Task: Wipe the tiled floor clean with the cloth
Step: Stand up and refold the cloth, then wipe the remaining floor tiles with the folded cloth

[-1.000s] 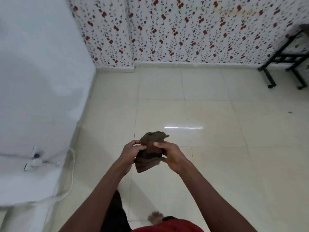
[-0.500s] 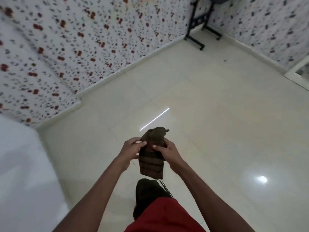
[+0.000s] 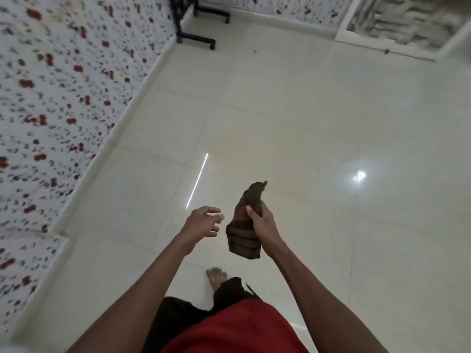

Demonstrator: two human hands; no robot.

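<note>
A dark brown folded cloth (image 3: 244, 238) hangs in the air above the cream tiled floor (image 3: 305, 123). My right hand (image 3: 263, 222) grips it round the middle, so one end sticks up past my fingers and the wider striped end hangs below. My left hand (image 3: 204, 221) is just left of the cloth, apart from it, with loose fingers holding nothing. I am standing, and the cloth is well above the floor.
A floral-papered wall (image 3: 63, 98) with a white skirting runs along the left. A black metal stand on feet (image 3: 196, 34) sits in the far corner. A white door frame (image 3: 382, 34) is at the top right. My bare foot (image 3: 216, 276) is below the hands.
My left hand has let go of the cloth and moved left; my right hand alone holds it now. The view has swung further right along the wall.
</note>
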